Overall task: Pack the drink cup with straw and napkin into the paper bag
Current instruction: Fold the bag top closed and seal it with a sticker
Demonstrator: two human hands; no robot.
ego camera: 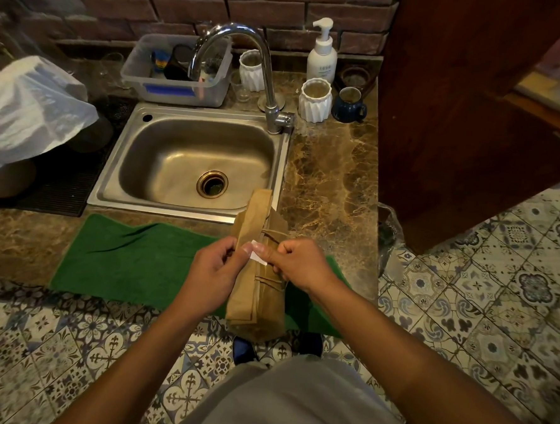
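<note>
Brown folded paper bag (258,269) is held lengthwise, pointing away from the body, its middle pinched from both sides by left hand (214,270) and right hand (296,265), equally near.

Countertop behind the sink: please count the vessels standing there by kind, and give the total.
White ribbed pots: 2
Blue mug: 1
White pump bottle: 1
Clear plastic tub: 1
Clear glasses: 2
Total: 7
</note>
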